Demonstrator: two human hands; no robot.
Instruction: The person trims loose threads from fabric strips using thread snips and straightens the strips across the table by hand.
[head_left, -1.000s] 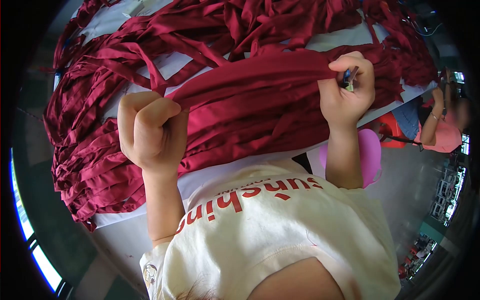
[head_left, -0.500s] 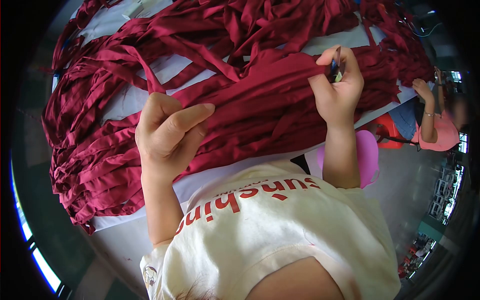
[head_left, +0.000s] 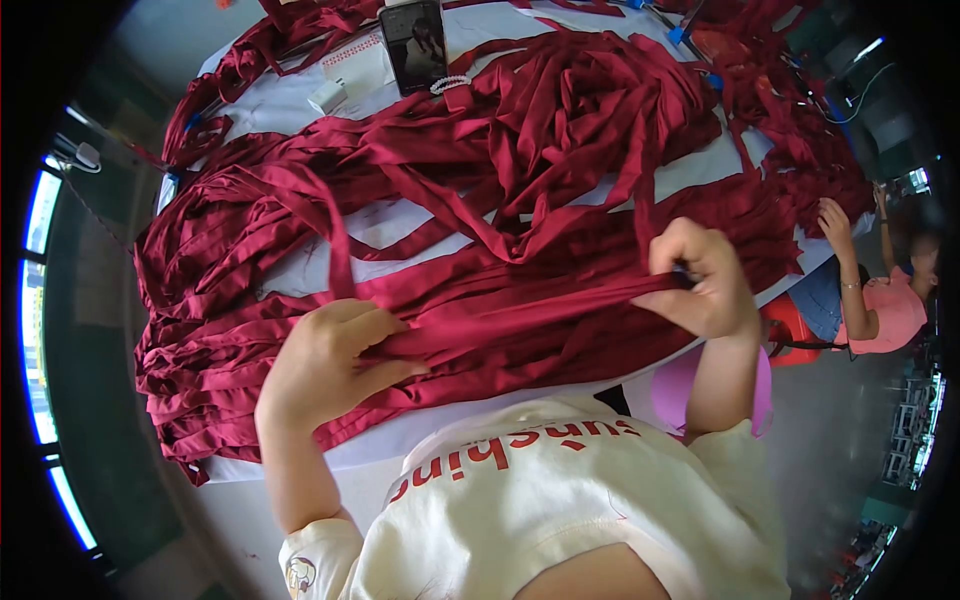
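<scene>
A dark red fabric strip (head_left: 530, 317) is drawn nearly straight between my two hands, above many more strips. My left hand (head_left: 325, 365) is closed on its left end, with thumb and fingers on either side of the cloth. The other end is pinched in my right hand (head_left: 708, 283). Something small and dark shows inside the curled right fingers, mostly hidden. Below and behind the strip lies a long layered bundle of the same red strips (head_left: 230, 345), running along the table's near side.
A tangled heap of red strips (head_left: 590, 120) lies further back on the white table (head_left: 400, 215). Behind it are a phone (head_left: 413, 45), a beaded bracelet (head_left: 450, 86) and a white adapter (head_left: 327, 96). A person in a pink top (head_left: 890, 310) sits at the right.
My view has tilted up, bringing the phone and bracelet into sight. The left hand has gone from a raised, curled pose to gripping the strip. A pointed blade seen in the right hand is now mostly hidden.
</scene>
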